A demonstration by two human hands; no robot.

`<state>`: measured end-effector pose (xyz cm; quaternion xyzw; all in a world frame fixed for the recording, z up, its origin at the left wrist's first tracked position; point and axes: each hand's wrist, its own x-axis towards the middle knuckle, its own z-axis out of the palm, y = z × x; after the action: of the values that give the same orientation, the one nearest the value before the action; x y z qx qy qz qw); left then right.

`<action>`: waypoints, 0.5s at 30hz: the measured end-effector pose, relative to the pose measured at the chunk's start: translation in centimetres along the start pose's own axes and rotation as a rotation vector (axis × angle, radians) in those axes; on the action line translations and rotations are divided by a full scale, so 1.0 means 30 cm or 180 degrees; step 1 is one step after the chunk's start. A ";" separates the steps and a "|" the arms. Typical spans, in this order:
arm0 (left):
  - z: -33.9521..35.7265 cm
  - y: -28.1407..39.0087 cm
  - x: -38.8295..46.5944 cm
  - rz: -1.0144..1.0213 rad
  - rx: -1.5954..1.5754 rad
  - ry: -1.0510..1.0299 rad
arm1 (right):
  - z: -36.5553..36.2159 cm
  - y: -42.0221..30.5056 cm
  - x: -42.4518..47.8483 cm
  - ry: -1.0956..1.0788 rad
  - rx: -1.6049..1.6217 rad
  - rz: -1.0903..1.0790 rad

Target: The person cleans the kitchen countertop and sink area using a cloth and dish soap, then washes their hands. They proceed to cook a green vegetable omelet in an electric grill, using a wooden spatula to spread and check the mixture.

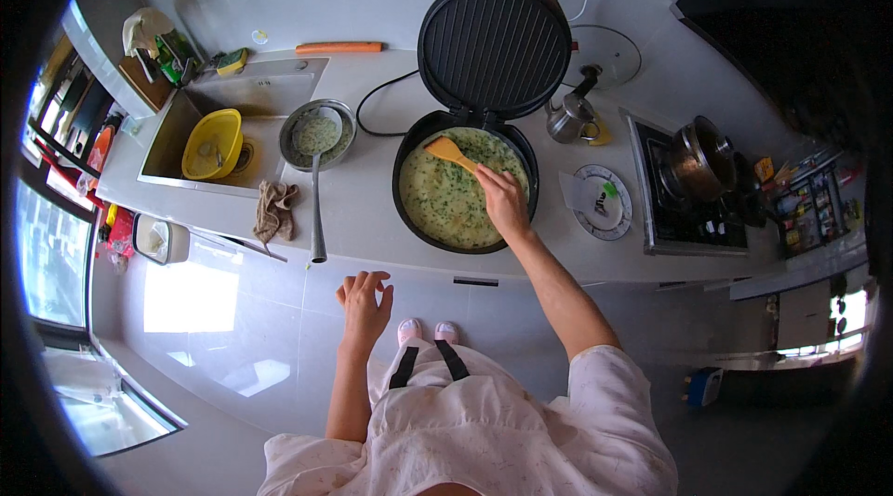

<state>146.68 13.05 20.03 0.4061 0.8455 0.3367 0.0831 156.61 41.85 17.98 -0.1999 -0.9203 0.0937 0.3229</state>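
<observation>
My right hand [505, 203] grips the handle of a wooden spatula [450, 150]. The spatula's flat blade rests on a pale pancake with green flecks [446, 199], towards its upper left part. This pancake fills the round black pan of an electric griddle [404, 224], whose ridged lid [495, 42] stands raised behind. My left hand [365, 300] hangs in front of the counter edge with bent fingers, holding nothing. Nearest to it is the handle end of a ladle [317, 217]. The ladle's bowl lies in a metal bowl of green-flecked batter [300, 155].
Left are a sink [279, 88] with a yellow basin [213, 143], and a brown cloth [276, 211] by the counter edge. To the right stand a metal oil pot [568, 120], a patterned plate [605, 227] and a gas hob [652, 217] with a pot [698, 159]. A cord [359, 108] runs beside the griddle.
</observation>
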 end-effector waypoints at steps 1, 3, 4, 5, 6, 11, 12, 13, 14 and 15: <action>-0.001 0.001 0.001 0.0000 -0.0005 -0.0003 | -0.002 0.011 -0.004 -0.0020 0.0007 0.0020; -0.002 -0.001 0.000 -0.0013 0.0002 0.0007 | -0.017 0.023 -0.014 -0.0087 0.0005 0.0021; -0.002 -0.004 -0.004 -0.0026 0.0014 0.0022 | -0.032 0.019 -0.027 -0.0134 -0.0003 0.0002; -0.003 -0.008 -0.009 -0.0041 0.0027 0.0037 | -0.044 0.015 -0.038 -0.0181 -0.0010 -0.0019; -0.002 -0.009 -0.009 -0.0047 0.0025 0.0030 | -0.058 0.018 -0.042 -0.0157 0.0048 0.0037; -0.006 -0.014 -0.006 -0.0095 0.0027 -0.0003 | -0.078 0.025 0.013 0.0195 0.0116 0.0152; -0.007 -0.015 -0.005 -0.0089 0.0020 0.0009 | -0.072 0.028 0.020 0.0161 0.0045 0.0206; -0.008 -0.015 -0.005 -0.0083 0.0014 0.0021 | -0.065 0.032 0.025 0.0126 -0.0026 0.0260; -0.009 -0.016 -0.004 -0.0076 0.0006 0.0032 | -0.059 0.035 0.025 0.0091 -0.0099 0.0314; -0.008 -0.018 -0.003 -0.0074 0.0010 0.0035 | -0.051 0.046 0.014 0.0048 -0.0145 0.0316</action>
<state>146.31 12.62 19.86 0.3946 0.8511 0.3365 0.0817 157.71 43.35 18.98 -0.2533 -0.9087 0.0872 0.3202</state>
